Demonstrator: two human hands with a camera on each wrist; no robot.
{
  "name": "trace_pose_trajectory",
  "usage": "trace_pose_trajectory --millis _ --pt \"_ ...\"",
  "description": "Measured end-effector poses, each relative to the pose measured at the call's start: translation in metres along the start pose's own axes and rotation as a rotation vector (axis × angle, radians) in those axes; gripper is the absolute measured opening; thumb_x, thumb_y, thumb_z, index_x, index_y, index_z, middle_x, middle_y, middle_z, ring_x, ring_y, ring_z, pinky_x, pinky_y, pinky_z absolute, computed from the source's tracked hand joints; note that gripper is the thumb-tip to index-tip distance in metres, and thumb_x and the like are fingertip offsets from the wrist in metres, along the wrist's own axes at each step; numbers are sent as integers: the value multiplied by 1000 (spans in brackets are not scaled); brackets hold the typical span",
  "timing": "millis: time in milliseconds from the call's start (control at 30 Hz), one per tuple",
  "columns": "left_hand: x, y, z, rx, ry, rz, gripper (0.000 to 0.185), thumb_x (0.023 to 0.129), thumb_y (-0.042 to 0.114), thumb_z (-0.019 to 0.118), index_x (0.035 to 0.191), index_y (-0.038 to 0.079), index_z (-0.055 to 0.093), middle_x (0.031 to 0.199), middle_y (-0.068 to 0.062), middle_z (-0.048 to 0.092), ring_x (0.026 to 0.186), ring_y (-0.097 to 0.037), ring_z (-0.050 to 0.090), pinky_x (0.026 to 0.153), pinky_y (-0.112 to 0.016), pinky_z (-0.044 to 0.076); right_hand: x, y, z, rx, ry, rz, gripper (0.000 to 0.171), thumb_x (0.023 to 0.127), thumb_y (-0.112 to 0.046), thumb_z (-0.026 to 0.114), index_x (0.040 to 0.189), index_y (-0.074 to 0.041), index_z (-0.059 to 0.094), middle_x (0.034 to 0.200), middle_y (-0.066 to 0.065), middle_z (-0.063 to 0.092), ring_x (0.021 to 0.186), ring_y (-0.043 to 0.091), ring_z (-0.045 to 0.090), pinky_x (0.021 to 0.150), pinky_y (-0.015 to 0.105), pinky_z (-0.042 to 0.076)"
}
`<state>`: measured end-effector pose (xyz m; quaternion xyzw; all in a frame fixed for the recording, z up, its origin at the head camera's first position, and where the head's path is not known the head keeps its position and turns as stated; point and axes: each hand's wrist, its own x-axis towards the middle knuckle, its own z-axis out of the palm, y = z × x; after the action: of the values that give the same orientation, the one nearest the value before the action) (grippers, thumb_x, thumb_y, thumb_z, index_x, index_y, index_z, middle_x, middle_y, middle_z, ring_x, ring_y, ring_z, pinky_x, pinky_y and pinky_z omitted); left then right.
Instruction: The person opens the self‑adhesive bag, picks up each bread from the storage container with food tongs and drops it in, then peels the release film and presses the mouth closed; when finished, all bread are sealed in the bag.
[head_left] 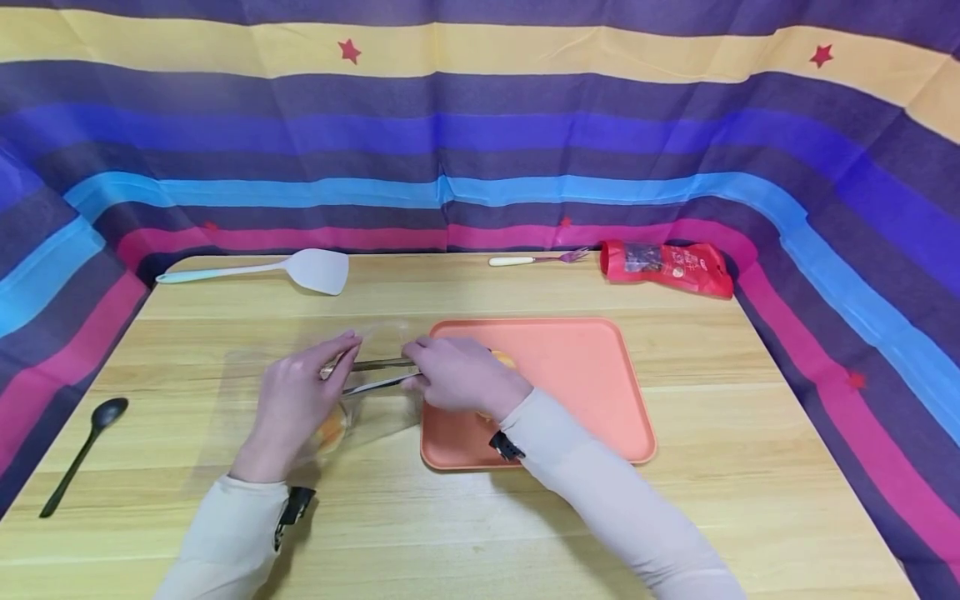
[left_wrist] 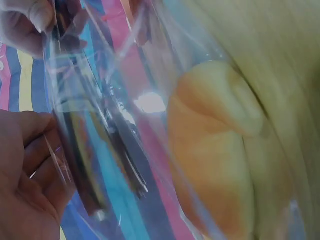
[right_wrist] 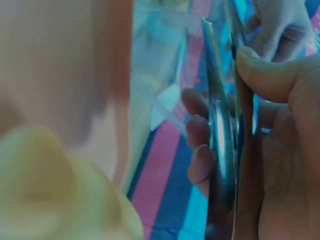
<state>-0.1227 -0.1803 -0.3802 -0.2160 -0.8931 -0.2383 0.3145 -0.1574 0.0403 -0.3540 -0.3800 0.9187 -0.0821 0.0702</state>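
A clear plastic bag point(head_left: 240, 383) has a golden bread roll point(left_wrist: 210, 150) inside it. My left hand point(head_left: 296, 396) pinches the bag's edge between thumb and fingers. My right hand point(head_left: 461, 371) grips metal tongs point(right_wrist: 220, 150), whose two arms point left toward the left hand. In the left wrist view the tong tips point(left_wrist: 100, 214) show through the film, apart, with nothing between them. Under my right forearm lies the pink tray point(head_left: 585, 392), bearing more bread point(head_left: 502, 359), partly hidden by that hand; its pale curled shape also shows large in the right wrist view.
At the back left lies a white spatula point(head_left: 318, 271), and a black spoon point(head_left: 93, 433) lies at the left edge. A small fork point(head_left: 517, 261) and a red packet point(head_left: 675, 268) lie along the back edge. Striped cloth point(head_left: 480, 150) encloses the table point(head_left: 720, 500) behind and at the sides.
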Motion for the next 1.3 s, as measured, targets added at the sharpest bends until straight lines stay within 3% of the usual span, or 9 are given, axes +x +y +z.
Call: trace_pose_trajectory --millis 233,333,400,500,933,1033,1300 --pt "-2 -2 -2 -67 -55 -50 22 86 2 74 107 5 75 102 -11 73 42 -11 51 39 -31 39 -21 16 -15 21 17 26 30 98 -37 61 115 -13 62 97 -5 58 76 10 54 66 28 49" --pt "-3 -5 -3 -105 -76 -65 21 87 2 73 108 4 75 103 -10 73 57 -18 65 49 -35 51 -31 22 -20 25 40 53 30 96 -35 64 118 -14 62 103 -5 61 78 9 56 67 28 49" --pt "-3 -7 -5 -129 -85 -77 21 87 1 74 107 4 75 104 -10 73 75 -25 72 63 -41 57 -37 26 -22 31 56 70 29 95 -33 66 116 -14 63 105 -4 62 78 10 57 66 29 50" --pt "-3 -9 -6 -161 -99 -100 20 87 0 73 107 3 75 105 -10 73 91 -30 71 74 -45 57 -47 32 -25 40 76 90 30 94 -34 69 116 -13 64 107 -2 63 80 10 58 68 29 51" --pt "-2 -12 -7 -189 -101 -106 20 87 0 73 105 6 77 102 -7 74 91 -26 71 74 -41 56 -88 59 -34 87 103 158 31 95 -31 67 119 -11 62 93 -6 57 72 10 53 63 30 48" --pt "-3 -13 -7 -202 -96 -94 22 84 -2 75 104 6 77 100 -5 74 90 -24 71 75 -37 54 -100 66 -36 89 121 160 32 96 -31 66 119 -11 62 91 -6 57 70 10 53 62 30 47" --pt "-5 -15 -8 -248 -148 -129 27 84 -4 74 108 9 77 104 -1 74 92 -18 70 82 -8 46 -128 84 -39 120 165 187 32 93 -29 70 117 -9 63 90 -3 59 73 12 53 66 33 48"
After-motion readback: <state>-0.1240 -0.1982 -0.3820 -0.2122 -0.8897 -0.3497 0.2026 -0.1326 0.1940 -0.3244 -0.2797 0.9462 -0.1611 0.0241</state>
